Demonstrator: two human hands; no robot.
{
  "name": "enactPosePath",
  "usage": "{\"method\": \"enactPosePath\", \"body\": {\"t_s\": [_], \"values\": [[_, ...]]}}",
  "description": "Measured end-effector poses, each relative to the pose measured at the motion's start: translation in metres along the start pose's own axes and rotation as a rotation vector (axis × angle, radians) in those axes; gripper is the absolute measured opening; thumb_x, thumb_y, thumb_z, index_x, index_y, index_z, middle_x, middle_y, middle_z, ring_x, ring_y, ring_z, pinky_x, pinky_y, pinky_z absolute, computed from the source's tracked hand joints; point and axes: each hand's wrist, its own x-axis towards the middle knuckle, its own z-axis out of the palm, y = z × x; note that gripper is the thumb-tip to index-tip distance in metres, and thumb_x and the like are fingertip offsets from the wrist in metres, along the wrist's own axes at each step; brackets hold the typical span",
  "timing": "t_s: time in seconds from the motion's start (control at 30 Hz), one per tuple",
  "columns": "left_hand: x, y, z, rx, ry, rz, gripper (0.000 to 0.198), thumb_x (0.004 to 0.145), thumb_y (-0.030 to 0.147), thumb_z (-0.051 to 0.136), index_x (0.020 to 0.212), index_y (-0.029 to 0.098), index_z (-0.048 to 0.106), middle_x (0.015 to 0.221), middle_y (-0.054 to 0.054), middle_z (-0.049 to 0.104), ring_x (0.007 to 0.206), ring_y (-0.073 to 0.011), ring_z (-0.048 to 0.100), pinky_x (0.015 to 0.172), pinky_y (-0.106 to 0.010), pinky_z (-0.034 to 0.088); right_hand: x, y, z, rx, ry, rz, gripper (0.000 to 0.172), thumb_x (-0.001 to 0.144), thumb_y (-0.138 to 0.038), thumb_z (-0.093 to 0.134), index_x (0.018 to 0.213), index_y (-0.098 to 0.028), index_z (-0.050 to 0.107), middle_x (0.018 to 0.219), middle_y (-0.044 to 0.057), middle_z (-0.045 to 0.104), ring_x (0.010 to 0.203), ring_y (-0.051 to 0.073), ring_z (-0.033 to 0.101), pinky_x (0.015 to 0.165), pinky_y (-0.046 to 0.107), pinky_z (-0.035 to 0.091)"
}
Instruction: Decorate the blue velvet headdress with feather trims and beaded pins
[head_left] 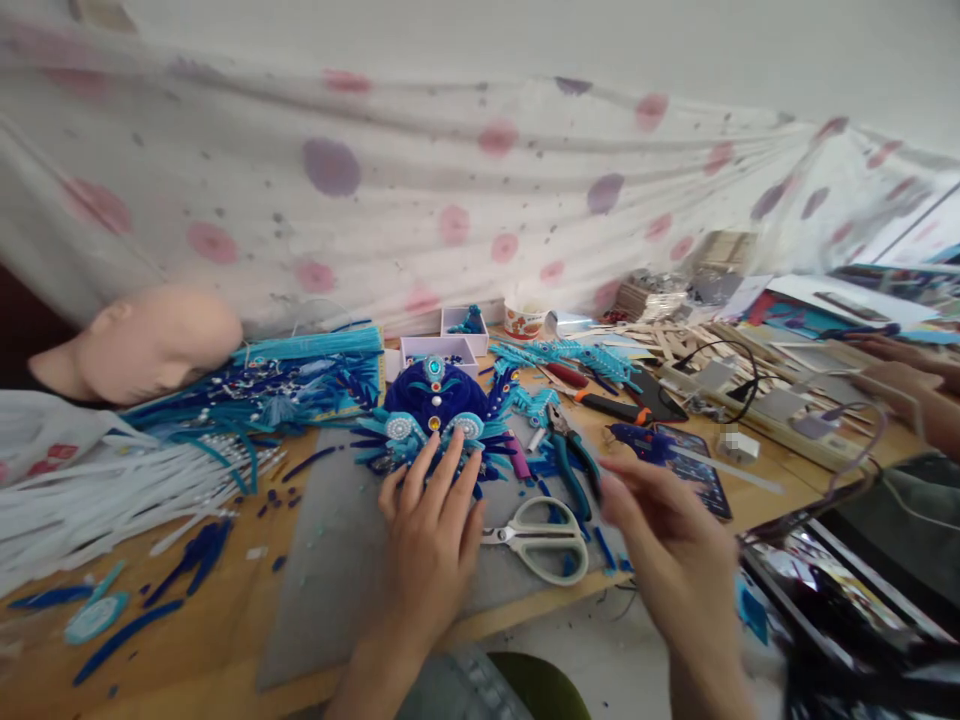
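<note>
A blue beaded headpiece (412, 388) with velvety parts, white pearl discs and gems lies on the grey mat (315, 580). My left hand (435, 520) rests on its lower front, fingers spread and stretched out. My right hand (667, 540) hovers near the table's front edge, slightly blurred; its thumb and fingers are half curled and apart, with nothing visible between them. Its fingertips are close to the dark teal handles of the pliers (574, 470); whether they touch cannot be made out. Between both hands lie cream-handled scissors (551, 540), blades toward my left hand.
A glue gun (637, 440) and a phone (694, 470) lie right of the pliers. A power strip (787, 420) with cables runs behind them. White strips (150, 500) and a mannequin head (157, 345) are at left. Another person's hand (892, 365) is at far right.
</note>
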Motion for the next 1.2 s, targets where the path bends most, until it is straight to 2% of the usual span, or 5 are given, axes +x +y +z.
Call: {"method": "enactPosePath", "body": {"t_s": [0.2,0.53,1.0,1.1,1.2], "values": [[0.02,-0.043,-0.029,-0.039,0.291,-0.162,0.014,0.091,0.021,0.059,0.103,0.018,0.067,0.102,-0.01,0.073,0.099,-0.0242,0.065,0.09,-0.04,0.048,0.056,-0.016,0.073,-0.164,-0.391,-0.35,0.02,0.088,-0.036,0.068,0.098,-0.018,0.07,0.099,0.009,0.071,0.097,0.025,0.064,0.086,0.039,0.049],[0.05,-0.086,-0.024,-0.229,-0.039,-0.248,0.013,0.089,0.025,0.063,0.094,0.023,0.075,0.103,-0.005,0.075,0.103,-0.0265,0.062,0.096,-0.045,0.044,0.104,-0.024,0.083,-0.208,-0.81,-0.512,0.009,0.089,-0.024,0.066,0.084,-0.02,0.072,0.079,0.0,0.07,0.076,0.015,0.062,0.072,0.027,0.044],[0.054,-0.098,-0.024,-0.273,-0.022,-0.144,0.009,0.086,0.025,0.068,0.091,0.023,0.075,0.099,-0.005,0.076,0.1,-0.0248,0.065,0.094,-0.044,0.046,0.099,-0.02,0.084,-0.231,-0.698,-0.547,0.01,0.086,-0.026,0.071,0.093,-0.021,0.074,0.096,0.006,0.073,0.096,0.023,0.065,0.089,0.037,0.048],[0.045,-0.085,-0.033,-0.243,0.107,-0.112,0.013,0.089,0.024,0.065,0.097,0.019,0.073,0.104,-0.008,0.074,0.101,-0.0243,0.065,0.093,-0.042,0.048,0.075,-0.029,0.066,-0.207,-0.503,-0.58,0.016,0.089,-0.023,0.066,0.103,-0.018,0.071,0.102,0.01,0.071,0.1,0.024,0.064,0.089,0.04,0.049],[0.023,-0.06,-0.042,-0.22,0.231,-0.085,0.014,0.09,0.015,0.062,0.101,0.018,0.07,0.101,-0.009,0.073,0.099,-0.0221,0.064,0.091,-0.04,0.049,0.034,-0.026,0.027,-0.129,-0.37,-0.618,0.015,0.094,-0.027,0.057,0.089,-0.023,0.07,0.081,0.005,0.072,0.077,0.02,0.065,0.073,0.035,0.05]]}}
